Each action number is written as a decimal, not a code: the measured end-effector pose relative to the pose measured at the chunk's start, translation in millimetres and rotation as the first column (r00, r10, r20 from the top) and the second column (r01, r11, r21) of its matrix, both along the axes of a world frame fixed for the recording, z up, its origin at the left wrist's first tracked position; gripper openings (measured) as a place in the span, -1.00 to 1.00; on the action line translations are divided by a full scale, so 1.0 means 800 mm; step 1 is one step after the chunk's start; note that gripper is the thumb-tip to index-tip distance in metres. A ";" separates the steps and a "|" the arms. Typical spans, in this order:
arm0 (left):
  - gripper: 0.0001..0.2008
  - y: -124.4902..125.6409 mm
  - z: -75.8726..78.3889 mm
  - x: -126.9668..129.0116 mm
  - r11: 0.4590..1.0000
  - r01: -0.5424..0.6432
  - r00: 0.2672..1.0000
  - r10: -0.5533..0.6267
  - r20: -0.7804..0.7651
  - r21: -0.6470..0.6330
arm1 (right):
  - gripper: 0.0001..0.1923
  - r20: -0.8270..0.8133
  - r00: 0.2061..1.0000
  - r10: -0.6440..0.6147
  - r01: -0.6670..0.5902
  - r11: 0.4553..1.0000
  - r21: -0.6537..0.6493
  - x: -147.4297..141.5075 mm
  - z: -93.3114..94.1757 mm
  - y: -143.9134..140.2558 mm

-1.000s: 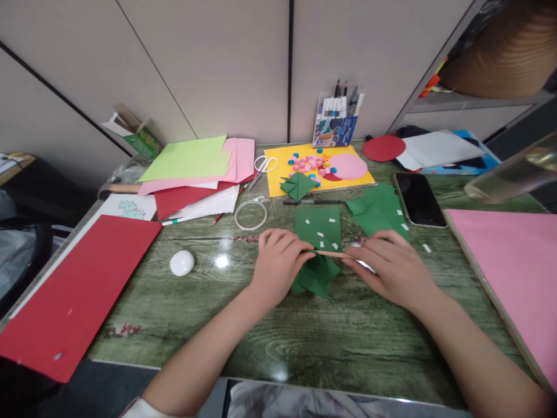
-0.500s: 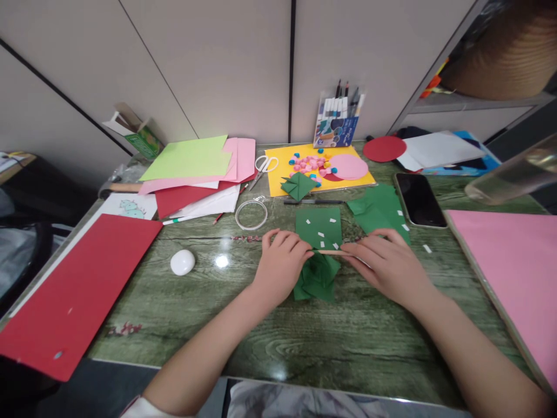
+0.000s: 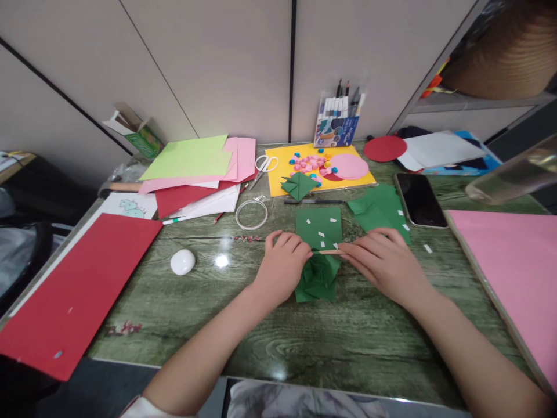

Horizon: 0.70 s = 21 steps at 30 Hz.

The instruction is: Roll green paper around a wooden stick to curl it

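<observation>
Both of your hands pinch a thin wooden stick (image 3: 331,251) lying across a folded dark green paper piece (image 3: 317,277) at the middle of the green wood-grain desk (image 3: 243,325). Your left hand (image 3: 282,264) is closed on the stick's left end and presses the paper's edge; your right hand (image 3: 385,258) is closed on the right end, fingers extended flat. Keep the stick level and centred over the fold, pressing evenly. Both forearms converge from the near edge.

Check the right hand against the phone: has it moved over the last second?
Yes. The right hand has slid a little to the left along the wooden stick, away from the phone, which lies where it was.
</observation>
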<state>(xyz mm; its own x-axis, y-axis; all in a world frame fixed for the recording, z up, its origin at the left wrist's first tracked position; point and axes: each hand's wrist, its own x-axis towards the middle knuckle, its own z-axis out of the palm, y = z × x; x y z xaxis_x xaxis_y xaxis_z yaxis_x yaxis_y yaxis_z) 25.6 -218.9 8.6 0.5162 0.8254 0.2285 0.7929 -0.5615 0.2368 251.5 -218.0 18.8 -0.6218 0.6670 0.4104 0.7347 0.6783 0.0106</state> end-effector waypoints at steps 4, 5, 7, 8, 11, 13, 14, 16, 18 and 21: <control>-0.75 0.000 -0.001 0.000 1.000 0.011 1.000 -0.011 0.007 -0.013 | -0.85 0.016 1.000 0.002 -0.002 1.000 0.006 0.001 -0.001 0.000; -0.76 0.000 -0.001 0.000 1.000 0.013 1.000 -0.013 0.011 -0.016 | -0.85 0.018 1.000 0.002 -0.002 1.000 0.005 0.001 -0.002 0.000; -0.76 0.000 -0.002 -0.001 1.000 0.016 1.000 -0.015 0.017 -0.022 | -0.84 0.014 1.000 0.001 -0.001 1.000 -0.001 0.001 -0.003 0.000; -0.77 0.001 -0.002 -0.001 1.000 0.016 1.000 -0.016 0.019 -0.023 | -0.84 0.012 1.000 -0.001 0.001 1.000 -0.005 0.001 -0.003 0.000; -0.79 0.001 -0.002 -0.001 0.999 0.016 1.000 -0.016 0.015 -0.029 | -0.84 0.015 1.000 -0.004 0.004 1.000 -0.015 0.002 -0.005 0.001; -0.80 0.001 -0.001 -0.001 0.999 0.020 1.000 -0.020 0.011 -0.032 | -0.84 0.022 1.000 -0.004 0.004 1.000 -0.015 0.002 -0.005 0.001; -0.80 0.001 0.000 -0.001 0.999 0.022 1.000 -0.022 0.010 -0.034 | -0.84 0.024 1.000 -0.004 0.004 1.000 -0.014 0.003 -0.005 0.001; -0.81 0.000 0.000 -0.001 0.999 0.024 1.000 -0.024 0.005 -0.042 | -0.84 0.028 1.000 -0.001 0.002 1.000 -0.014 0.002 -0.006 0.001; -0.81 0.000 0.001 -0.001 0.998 0.026 1.000 -0.026 -0.005 -0.054 | -0.83 0.032 0.999 0.002 -0.001 1.000 -0.017 0.002 -0.007 0.000; -0.78 -0.001 0.001 -0.002 0.997 0.027 0.999 -0.028 -0.017 -0.075 | -0.83 0.034 0.999 0.002 -0.002 1.000 -0.011 0.001 -0.007 0.001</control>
<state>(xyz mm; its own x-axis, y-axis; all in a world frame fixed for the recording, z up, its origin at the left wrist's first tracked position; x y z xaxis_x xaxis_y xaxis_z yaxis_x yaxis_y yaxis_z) 24.4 -219.4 9.3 0.5425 0.8253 0.1570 0.7818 -0.5644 0.2650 252.5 -217.0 13.2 -0.6364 0.6702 0.3818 0.7329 0.6798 0.0282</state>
